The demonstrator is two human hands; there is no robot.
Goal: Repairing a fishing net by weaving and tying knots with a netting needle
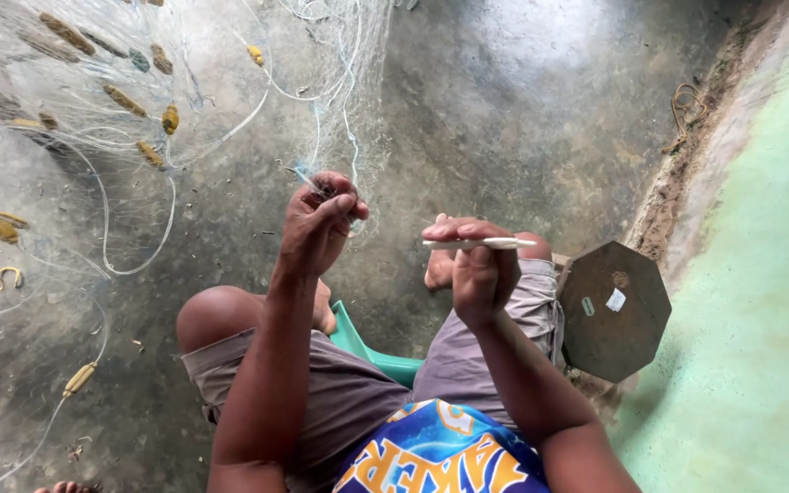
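My left hand (318,224) is raised in front of me, its fingertips pinched on fine strands of a thin, see-through fishing net (139,110) that spreads over the floor to the left. My right hand (480,269) holds a slim white netting needle (477,243) level, pointing left to right, a short way right of the left hand. I sit on a green plastic seat (372,351) in grey shorts, knees apart, one bare foot showing past my right hand.
Yellow-brown floats (169,119) and white cord (120,265) are strung through the net on the grey concrete floor (522,110). A dark octagonal wooden board (614,310) stands at my right. A pale green wall (760,301) runs along the right side.
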